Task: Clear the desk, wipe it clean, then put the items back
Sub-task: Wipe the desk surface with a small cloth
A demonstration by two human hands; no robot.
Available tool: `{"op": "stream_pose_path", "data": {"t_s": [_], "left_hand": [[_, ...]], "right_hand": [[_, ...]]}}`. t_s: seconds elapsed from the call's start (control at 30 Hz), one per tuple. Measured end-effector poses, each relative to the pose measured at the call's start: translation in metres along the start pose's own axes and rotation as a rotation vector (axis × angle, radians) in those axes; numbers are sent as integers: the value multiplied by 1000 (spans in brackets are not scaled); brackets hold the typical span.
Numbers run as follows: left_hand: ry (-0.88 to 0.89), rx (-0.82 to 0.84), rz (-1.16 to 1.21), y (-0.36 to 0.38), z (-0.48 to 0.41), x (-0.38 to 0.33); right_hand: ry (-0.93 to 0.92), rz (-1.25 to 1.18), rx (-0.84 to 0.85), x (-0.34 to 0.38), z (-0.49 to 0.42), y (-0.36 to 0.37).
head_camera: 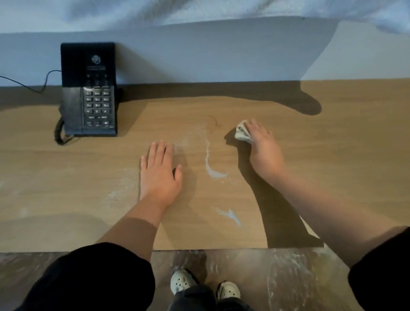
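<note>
We hold a crumpled pale cloth on the worktop, right of its middle and about halfway between the front and back edges. Our right hand has its grip closed over the cloth. White powder streaks lie just left of it. Beyond them, our left hand rests flat, fingers straight, holding nothing. A black telephone stands at the back edge, towards the left.

A wooden desk; a black corded phone stands at its back left; white powder streaks cross the middle, with a crumpled cloth just to their right.
</note>
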State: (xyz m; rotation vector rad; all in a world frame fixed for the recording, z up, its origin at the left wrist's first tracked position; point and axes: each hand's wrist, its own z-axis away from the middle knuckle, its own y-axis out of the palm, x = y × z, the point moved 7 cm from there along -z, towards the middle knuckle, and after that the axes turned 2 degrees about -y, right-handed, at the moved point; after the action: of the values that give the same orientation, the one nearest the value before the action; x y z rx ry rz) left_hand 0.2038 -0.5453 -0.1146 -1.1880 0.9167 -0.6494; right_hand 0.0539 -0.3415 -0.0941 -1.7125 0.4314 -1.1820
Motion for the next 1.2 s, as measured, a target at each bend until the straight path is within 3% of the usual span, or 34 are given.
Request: {"op": "stream_pose_path", "data": {"t_s": [0.1,0.17,0.37,0.43,0.5,0.57,0.7,0.93,1.2], "left_hand": [[13,10,-6,9,2,3],[22,3,-13,11,2,3],[13,27,-65,10,2,1],[17,28,-70,10,3,1],[18,32,-63,11,4,1],[18,33,-56,11,3,2],[20,27,-62,12,2,3],[27,23,-68,14,2,3],[22,28,-54,13,2,3]], "right_hand": [[188,73,-38,-12,-17,1],[133,132,4,4,-9,18],[-85,-4,136,58,47,49],[6,-191,135,56,48,43],[139,-331,44,42,31,26],[188,-293,-47,31,-1,9],[188,-151,-15,25,-76,2],[-27,-84,241,48,-136,47],[-313,-96,405,81,-56,62]]}}
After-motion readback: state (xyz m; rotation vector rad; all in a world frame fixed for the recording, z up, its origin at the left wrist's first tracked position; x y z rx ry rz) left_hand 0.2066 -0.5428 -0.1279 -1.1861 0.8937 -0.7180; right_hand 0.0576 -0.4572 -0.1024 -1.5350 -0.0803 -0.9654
